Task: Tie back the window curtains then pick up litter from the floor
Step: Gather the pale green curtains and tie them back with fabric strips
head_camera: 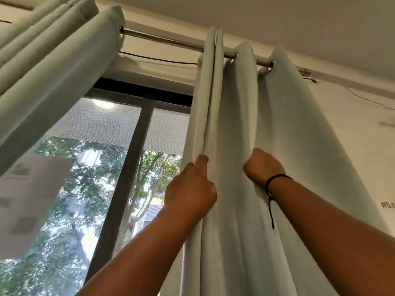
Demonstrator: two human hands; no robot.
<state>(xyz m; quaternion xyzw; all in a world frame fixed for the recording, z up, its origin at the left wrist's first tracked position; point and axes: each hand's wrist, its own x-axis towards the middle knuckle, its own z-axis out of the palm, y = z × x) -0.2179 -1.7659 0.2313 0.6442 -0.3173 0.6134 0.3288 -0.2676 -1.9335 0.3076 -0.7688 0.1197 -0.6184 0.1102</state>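
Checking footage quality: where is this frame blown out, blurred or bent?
Head view: daylight through the window overexposes the gaps between the leaves; the building at left smears with blur; the wide lens bows the curtain rod; both hands and the right curtain stay fairly sharp.

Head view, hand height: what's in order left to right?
Window glass → dark window frame post → left hand, gripping the leading edge of the right curtain → right hand, bunched into a curtain fold → black wrist cord → white wall.
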